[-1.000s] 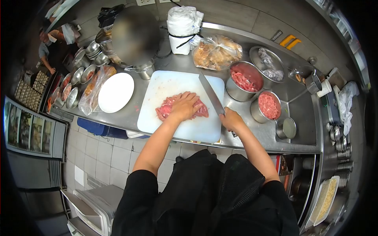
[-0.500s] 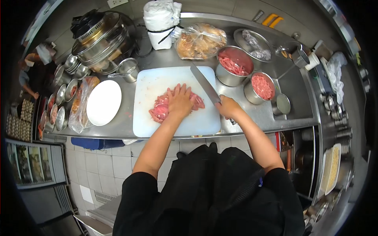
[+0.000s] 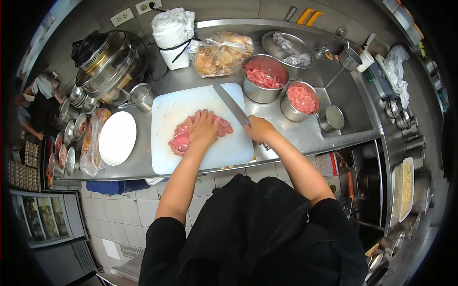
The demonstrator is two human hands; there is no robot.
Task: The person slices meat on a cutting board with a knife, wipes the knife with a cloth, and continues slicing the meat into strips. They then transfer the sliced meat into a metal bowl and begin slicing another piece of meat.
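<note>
Raw sliced meat (image 3: 180, 143) lies in a flat pile on a white cutting board (image 3: 167, 107). My left hand (image 3: 204, 129) rests on top of the pile, fingers spread, hiding part of it. At the board's right edge, my right hand (image 3: 260, 130) is closed round the handle of a large kitchen knife (image 3: 232, 103). The blade points away from me and to the left over the board, apart from the meat. Behind the right hand stand a metal pot (image 3: 262, 90) of meat strips and a smaller metal container (image 3: 296, 114) of paler, finely cut meat.
Left of the board are a white oval plate (image 3: 118, 138), a bagged food item (image 3: 93, 143) and several metal bowls (image 3: 72, 161). A plastic bag of brownish food (image 3: 223, 55) sits behind the board. The sink (image 3: 350, 107) is at right. Another person (image 3: 29, 119) stands far left.
The view has turned and shifted slightly, so the counter sits further left and tilted. My left hand stays on the meat, and my right hand keeps the knife in much the same place.
</note>
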